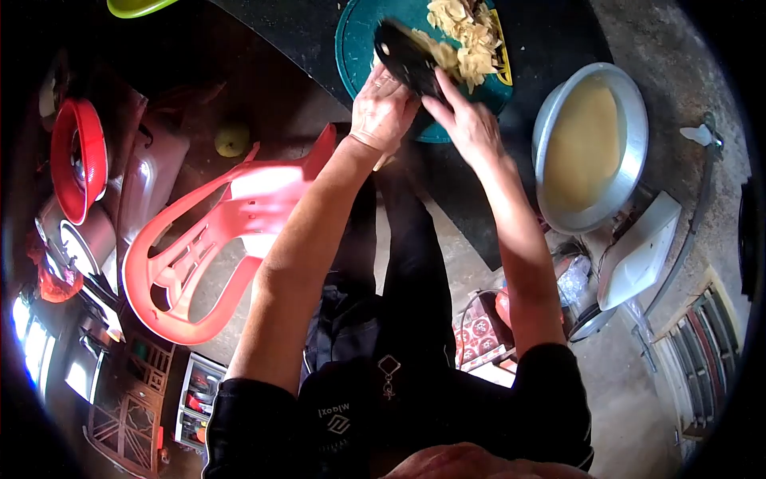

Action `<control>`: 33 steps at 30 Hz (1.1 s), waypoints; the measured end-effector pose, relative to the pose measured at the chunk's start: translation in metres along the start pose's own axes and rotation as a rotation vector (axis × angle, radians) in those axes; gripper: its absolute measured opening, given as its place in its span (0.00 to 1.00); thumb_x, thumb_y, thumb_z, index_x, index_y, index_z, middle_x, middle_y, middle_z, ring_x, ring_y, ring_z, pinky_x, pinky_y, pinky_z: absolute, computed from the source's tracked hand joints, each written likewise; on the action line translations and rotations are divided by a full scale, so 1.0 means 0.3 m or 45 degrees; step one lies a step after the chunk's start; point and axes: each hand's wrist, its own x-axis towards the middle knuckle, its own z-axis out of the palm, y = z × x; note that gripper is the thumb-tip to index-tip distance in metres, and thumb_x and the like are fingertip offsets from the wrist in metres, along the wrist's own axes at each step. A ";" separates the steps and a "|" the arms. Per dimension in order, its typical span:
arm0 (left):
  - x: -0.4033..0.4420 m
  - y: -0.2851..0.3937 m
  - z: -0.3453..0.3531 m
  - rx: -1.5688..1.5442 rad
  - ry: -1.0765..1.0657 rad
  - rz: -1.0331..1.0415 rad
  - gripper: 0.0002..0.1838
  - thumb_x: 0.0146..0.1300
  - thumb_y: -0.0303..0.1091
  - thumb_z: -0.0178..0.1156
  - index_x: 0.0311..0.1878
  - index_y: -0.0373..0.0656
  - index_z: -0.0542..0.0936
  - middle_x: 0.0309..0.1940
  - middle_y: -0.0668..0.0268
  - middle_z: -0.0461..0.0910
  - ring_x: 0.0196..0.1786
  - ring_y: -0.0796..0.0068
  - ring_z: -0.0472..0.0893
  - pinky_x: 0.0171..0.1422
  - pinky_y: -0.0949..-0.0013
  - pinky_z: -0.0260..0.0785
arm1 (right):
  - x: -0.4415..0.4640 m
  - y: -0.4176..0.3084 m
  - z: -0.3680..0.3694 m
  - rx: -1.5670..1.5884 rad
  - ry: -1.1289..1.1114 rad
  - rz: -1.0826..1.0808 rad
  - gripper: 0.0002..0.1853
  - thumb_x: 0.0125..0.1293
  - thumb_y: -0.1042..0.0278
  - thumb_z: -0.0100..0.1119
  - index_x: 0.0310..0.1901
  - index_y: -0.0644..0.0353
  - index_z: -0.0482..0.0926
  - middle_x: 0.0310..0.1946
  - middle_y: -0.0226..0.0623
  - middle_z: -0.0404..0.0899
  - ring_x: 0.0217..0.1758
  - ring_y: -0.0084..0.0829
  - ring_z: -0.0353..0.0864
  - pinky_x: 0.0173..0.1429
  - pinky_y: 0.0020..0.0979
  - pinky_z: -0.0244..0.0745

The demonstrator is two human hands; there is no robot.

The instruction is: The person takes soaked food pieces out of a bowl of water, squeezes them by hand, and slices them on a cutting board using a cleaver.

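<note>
A dark, broad-bladed knife (409, 62), blurred by motion, is tilted over the round green cutting board (355, 60). My right hand (472, 128) grips its near end, with the index finger stretched along it and the thumb lower down. Against the blade's near side is my left hand (381, 112); the blade hides most of its fingers, so its grip cannot be made out. Thin pale slices (471, 40) are heaped on the far right of the board, and some lie close to the blade.
The board rests on a black tabletop (550, 32). A metal basin (634, 140) of cloudy yellowish liquid is at the right. To the left stand a pink plastic chair (187, 231) and a red basin (68, 164). A white tray (642, 251) leans at right, and a green bowl (140, 6) shows at top left.
</note>
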 end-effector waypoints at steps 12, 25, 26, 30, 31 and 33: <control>-0.019 0.007 0.004 -0.024 -0.087 -0.123 0.19 0.47 0.27 0.63 0.47 0.39 0.82 0.47 0.60 0.81 0.58 0.58 0.76 0.69 0.57 0.64 | 0.004 -0.039 0.010 0.095 -0.145 0.079 0.35 0.67 0.41 0.52 0.70 0.52 0.60 0.15 0.47 0.77 0.21 0.44 0.83 0.24 0.41 0.78; -0.010 -0.011 -0.006 -0.030 -0.072 -0.003 0.21 0.48 0.29 0.64 0.49 0.39 0.80 0.51 0.59 0.80 0.61 0.60 0.74 0.72 0.55 0.59 | -0.051 -0.032 0.020 0.063 -0.111 0.205 0.34 0.68 0.45 0.54 0.69 0.56 0.61 0.16 0.50 0.77 0.19 0.46 0.82 0.23 0.40 0.78; -0.012 -0.014 0.000 -0.034 -0.064 -0.019 0.20 0.48 0.29 0.64 0.48 0.38 0.81 0.50 0.59 0.80 0.60 0.60 0.75 0.72 0.55 0.60 | -0.004 -0.023 0.051 0.074 0.028 0.039 0.34 0.68 0.44 0.52 0.69 0.54 0.60 0.15 0.48 0.78 0.17 0.44 0.81 0.21 0.39 0.78; -0.009 -0.004 0.005 -0.038 -0.015 -0.038 0.16 0.55 0.31 0.64 0.47 0.39 0.81 0.48 0.61 0.81 0.57 0.61 0.77 0.68 0.55 0.64 | 0.168 -0.034 0.054 0.138 0.096 0.015 0.37 0.68 0.33 0.43 0.69 0.51 0.63 0.36 0.52 0.82 0.39 0.45 0.85 0.42 0.45 0.82; -0.005 0.009 0.003 -0.011 0.026 -0.047 0.15 0.56 0.32 0.63 0.48 0.40 0.81 0.49 0.62 0.81 0.59 0.62 0.76 0.68 0.55 0.63 | 0.189 -0.022 0.053 0.104 0.113 -0.014 0.38 0.67 0.29 0.40 0.68 0.51 0.65 0.46 0.50 0.80 0.51 0.45 0.81 0.52 0.46 0.79; -0.002 0.017 0.003 0.004 0.054 -0.050 0.15 0.60 0.33 0.60 0.51 0.42 0.81 0.55 0.62 0.79 0.63 0.63 0.74 0.69 0.55 0.62 | 0.178 -0.008 0.010 0.354 0.053 0.159 0.38 0.66 0.28 0.40 0.66 0.50 0.68 0.49 0.49 0.80 0.52 0.44 0.81 0.54 0.42 0.78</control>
